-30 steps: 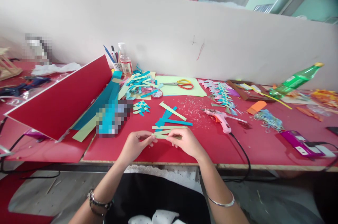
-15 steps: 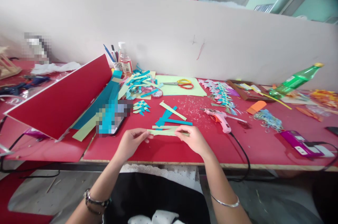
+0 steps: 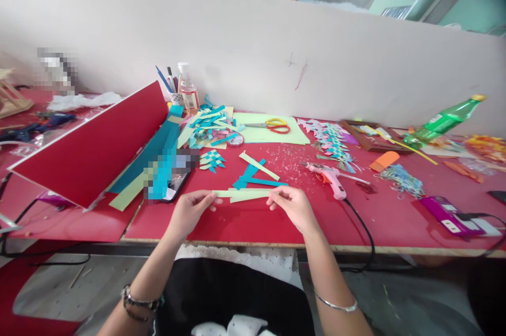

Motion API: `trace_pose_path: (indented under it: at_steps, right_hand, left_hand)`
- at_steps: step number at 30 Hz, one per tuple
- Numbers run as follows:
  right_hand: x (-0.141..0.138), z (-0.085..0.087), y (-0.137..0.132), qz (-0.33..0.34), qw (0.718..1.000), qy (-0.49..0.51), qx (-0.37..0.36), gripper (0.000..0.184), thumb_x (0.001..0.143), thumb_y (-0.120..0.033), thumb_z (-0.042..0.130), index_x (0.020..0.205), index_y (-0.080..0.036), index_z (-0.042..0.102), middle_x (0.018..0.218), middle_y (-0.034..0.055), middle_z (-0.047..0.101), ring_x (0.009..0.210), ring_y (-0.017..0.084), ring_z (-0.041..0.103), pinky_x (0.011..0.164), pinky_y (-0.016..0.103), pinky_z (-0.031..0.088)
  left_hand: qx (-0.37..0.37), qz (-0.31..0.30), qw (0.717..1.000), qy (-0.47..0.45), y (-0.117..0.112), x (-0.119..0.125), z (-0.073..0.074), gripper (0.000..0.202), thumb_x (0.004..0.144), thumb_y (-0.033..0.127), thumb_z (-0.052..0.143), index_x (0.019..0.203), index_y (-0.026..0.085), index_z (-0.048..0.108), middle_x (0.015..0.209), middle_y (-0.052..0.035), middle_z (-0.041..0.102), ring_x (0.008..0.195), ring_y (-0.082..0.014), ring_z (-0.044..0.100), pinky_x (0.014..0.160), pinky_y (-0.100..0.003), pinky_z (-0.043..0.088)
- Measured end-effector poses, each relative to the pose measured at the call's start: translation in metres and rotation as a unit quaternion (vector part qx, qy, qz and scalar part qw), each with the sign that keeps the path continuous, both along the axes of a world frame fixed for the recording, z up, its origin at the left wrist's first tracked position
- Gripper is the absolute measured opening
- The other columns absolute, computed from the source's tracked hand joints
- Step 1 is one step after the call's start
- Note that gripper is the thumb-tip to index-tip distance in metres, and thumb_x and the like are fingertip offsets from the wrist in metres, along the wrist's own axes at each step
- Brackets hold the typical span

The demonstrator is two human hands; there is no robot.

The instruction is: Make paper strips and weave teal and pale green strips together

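My left hand pinches the left end of a pale green paper strip between thumb and fingers. At its right end, my right hand is closed on the pale green paper. The strip spans the gap between both hands, just over the red tabletop; how many layers it has I cannot tell. Just beyond lie blue paper strips and another pale green strip. A small woven blue-and-green paper piece rests behind my left hand.
A pink glue gun with a black cord lies to the right. Scissors rest on green paper sheets at the back. A red board stands on the left beside a phone. A green bottle leans at far right.
Both hands have moved slightly apart, my left leftward and my right rightward. More of the pale green paper shows between them, with an end now visible near the middle.
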State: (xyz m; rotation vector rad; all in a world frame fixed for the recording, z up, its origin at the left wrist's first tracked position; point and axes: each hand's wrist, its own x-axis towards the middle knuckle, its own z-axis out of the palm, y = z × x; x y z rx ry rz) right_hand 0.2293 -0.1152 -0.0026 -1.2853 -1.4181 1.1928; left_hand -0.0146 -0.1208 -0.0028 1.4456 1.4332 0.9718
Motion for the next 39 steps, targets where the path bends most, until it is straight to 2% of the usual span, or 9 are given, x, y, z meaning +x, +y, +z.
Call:
trace_pose_path:
  at_steps: [7,15,23,26,28,31,34,36,39]
  right_hand:
    - [0.004,-0.002,-0.003,0.002,1.0,-0.004,0.002,0.027,0.078,-0.039,0.048,0.069,-0.015,0.055,0.064,0.0029,0.063,0.051,0.011,0.058,0.056,0.025,0.045]
    - [0.006,-0.005,-0.007,0.002,0.99,-0.104,0.097,0.029,0.081,-0.036,0.043,0.058,-0.018,0.043,0.051,-0.004,0.044,0.045,0.008,0.044,0.046,0.019,0.035]
    - [0.012,-0.001,-0.011,0.042,0.982,-0.147,0.109,0.028,0.083,-0.033,0.038,0.059,-0.018,0.041,0.052,-0.0038,0.043,0.044,0.007,0.042,0.044,0.019,0.032]
    - [0.016,0.007,-0.012,0.04,0.972,-0.189,0.137,0.028,0.083,-0.031,0.039,0.058,-0.018,0.04,0.053,-0.0037,0.042,0.048,0.008,0.041,0.047,0.019,0.031]
    - [0.018,0.015,-0.013,0.049,0.964,-0.216,0.148,0.027,0.082,-0.03,0.04,0.058,-0.018,0.039,0.053,-0.0037,0.04,0.05,0.008,0.04,0.049,0.019,0.03]
    - [0.017,0.03,-0.016,0.126,0.96,-0.221,0.122,0.027,0.083,-0.029,0.039,0.058,-0.018,0.039,0.054,-0.0038,0.042,0.051,0.008,0.04,0.05,0.019,0.031]
    - [0.008,0.043,-0.019,0.217,0.948,-0.213,0.093,0.026,0.083,-0.028,0.04,0.059,-0.017,0.042,0.055,-0.0038,0.045,0.052,0.008,0.042,0.052,0.019,0.032]
    - [0.0,0.048,-0.019,0.231,0.942,-0.22,0.099,0.025,0.082,-0.028,0.041,0.061,-0.017,0.044,0.056,-0.0038,0.046,0.053,0.008,0.042,0.052,0.019,0.032]
    - [-0.009,0.05,-0.011,0.183,0.945,-0.239,0.128,0.024,0.083,-0.03,0.039,0.063,-0.017,0.047,0.06,-0.0031,0.048,0.057,0.009,0.044,0.054,0.02,0.033]
  left_hand:
    - [-0.005,0.005,1.0,0.0,-0.001,-0.002,0.0,0.033,0.072,0.043,0.052,0.078,0.014,0.067,0.062,-0.0014,0.066,0.062,-0.0139,0.057,0.065,-0.021,0.043]
    - [-0.015,-0.011,1.0,0.002,-0.002,-0.005,-0.003,0.032,0.073,0.043,0.052,0.076,0.015,0.067,0.062,-0.0011,0.066,0.062,-0.0131,0.057,0.066,-0.02,0.041]
    - [-0.021,-0.045,0.999,0.011,-0.006,-0.005,0.001,0.032,0.074,0.043,0.05,0.072,0.015,0.066,0.062,-0.0016,0.066,0.057,-0.0122,0.056,0.061,-0.019,0.042]
    - [-0.004,-0.084,0.995,0.051,-0.004,-0.008,0.005,0.033,0.074,0.043,0.049,0.072,0.015,0.066,0.069,-0.0035,0.067,0.062,-0.0143,0.058,0.064,-0.021,0.043]
    - [0.02,-0.115,0.99,0.079,-0.001,-0.01,0.011,0.031,0.074,0.041,0.05,0.085,0.016,0.065,0.08,-0.0045,0.067,0.073,-0.0167,0.059,0.07,-0.023,0.043]
    - [0.084,-0.144,0.979,0.116,0.0,-0.006,0.025,0.039,0.075,0.039,0.049,0.109,0.019,0.054,0.1,-0.0053,0.063,0.091,-0.019,0.056,0.08,-0.026,0.041]
    - [0.123,-0.222,0.957,0.142,-0.005,0.011,0.036,0.037,0.077,0.038,0.047,0.11,0.021,0.053,0.109,-0.006,0.058,0.099,-0.0201,0.052,0.085,-0.028,0.038]
    - [0.116,-0.275,0.944,0.14,-0.01,0.027,0.039,0.037,0.076,0.038,0.048,0.109,0.021,0.053,0.101,-0.0055,0.061,0.089,-0.0188,0.055,0.078,-0.026,0.04]
    - [0.08,-0.304,0.943,0.111,-0.011,0.047,0.036,0.027,0.077,0.036,0.047,0.093,0.017,0.058,0.074,-0.0015,0.063,0.065,-0.0137,0.056,0.06,-0.021,0.041]
